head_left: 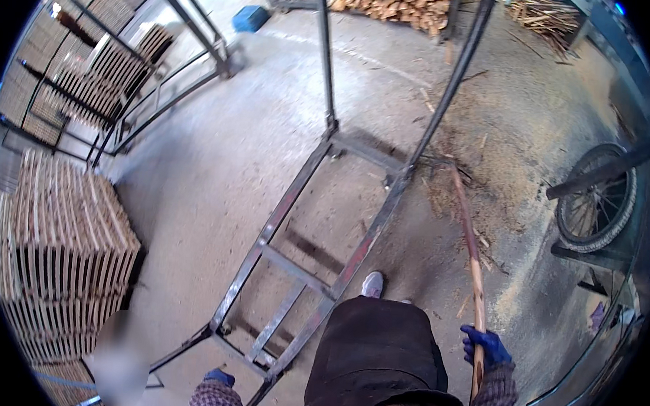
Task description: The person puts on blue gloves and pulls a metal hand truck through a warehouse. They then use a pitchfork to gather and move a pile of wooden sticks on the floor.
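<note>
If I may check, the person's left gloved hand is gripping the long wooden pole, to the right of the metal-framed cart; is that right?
Not quite: the head view shows the right gloved hand gripping the long wooden pole, to the right of the metal-framed cart.

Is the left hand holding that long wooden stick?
No, the right hand grips the long wooden stick, while the left hand is well away from it.

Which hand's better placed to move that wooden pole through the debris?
Right hand, likely: it grips the wooden pole, whose far end reaches the debris; the left hand is well apart.
</note>
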The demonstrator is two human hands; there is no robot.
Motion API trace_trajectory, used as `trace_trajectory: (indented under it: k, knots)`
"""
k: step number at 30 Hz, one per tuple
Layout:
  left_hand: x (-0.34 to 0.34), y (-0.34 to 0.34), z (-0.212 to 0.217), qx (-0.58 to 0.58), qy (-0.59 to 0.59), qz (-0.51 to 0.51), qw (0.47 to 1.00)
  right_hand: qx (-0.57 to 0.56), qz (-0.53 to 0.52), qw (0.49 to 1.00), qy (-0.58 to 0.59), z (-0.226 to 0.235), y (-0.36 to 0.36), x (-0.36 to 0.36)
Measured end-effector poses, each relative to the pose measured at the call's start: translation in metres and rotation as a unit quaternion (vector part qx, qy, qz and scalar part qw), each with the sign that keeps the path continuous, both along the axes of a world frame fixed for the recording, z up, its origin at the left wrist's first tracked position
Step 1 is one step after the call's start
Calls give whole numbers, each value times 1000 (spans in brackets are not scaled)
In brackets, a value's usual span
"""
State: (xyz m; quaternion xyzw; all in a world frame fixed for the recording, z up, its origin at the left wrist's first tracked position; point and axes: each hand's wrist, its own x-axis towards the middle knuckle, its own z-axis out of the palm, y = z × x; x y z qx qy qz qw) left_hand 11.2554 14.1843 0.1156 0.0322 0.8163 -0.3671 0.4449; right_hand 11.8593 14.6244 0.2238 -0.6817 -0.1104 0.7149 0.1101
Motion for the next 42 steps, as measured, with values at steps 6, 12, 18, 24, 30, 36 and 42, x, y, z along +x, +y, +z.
trace_trajectory:
  k: [6, 12, 18, 24, 30, 36, 42]
  knots:
    - [114, -12, 79, -16, 42, 23, 999, -19, -25, 999, 6, 4, -118, 20]
    - [111, -87, 52, 52, 67, -207, 975, 22, -20, 999, 12, -16, -251, 38]
    - [102, -177, 73, 49, 30, -139, 989, -7, -19, 1000, 19, 46, -397, 44]
    - [94, -299, 46, 28, -65, -68, 995, -69, -4, 996, -51, 73, -487, -6]
    - [48, -291, 52, 5, -62, -116, 991, -67, -23, 997, -43, 80, -518, -68]
    - [4, -350, 42, 107, -126, -167, 972, -30, -42, 997, -65, 92, -560, -140]
    - [3, -375, 10, 166, -195, -69, 964, 51, -92, 993, -50, 90, -596, -193]
